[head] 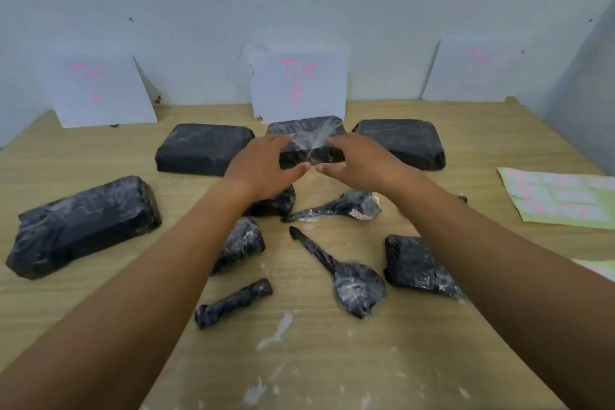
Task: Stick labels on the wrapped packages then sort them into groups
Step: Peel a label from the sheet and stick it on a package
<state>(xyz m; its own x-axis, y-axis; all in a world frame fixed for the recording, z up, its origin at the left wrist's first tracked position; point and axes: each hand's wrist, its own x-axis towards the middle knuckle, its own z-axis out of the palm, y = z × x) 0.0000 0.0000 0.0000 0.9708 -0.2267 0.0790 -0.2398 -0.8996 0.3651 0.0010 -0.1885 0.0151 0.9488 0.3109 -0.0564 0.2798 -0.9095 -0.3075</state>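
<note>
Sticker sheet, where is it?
In the head view, the sticker sheet lies flat at the right edge of the table, right of the rightmost back-row package.

Pink writing on the far-left sign (pixel 96 90) is too blurred to read; the label sheet (pixel 562 198) runs off the right edge.

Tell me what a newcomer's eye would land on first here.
The left hand and right hand hold a black wrapped package at the far middle of the wooden table, just in front of a white sign with TIM B in pink. More wrapped shapes lie scattered nearer, with a large package at the left. A label sheet lies at the right edge.
</note>
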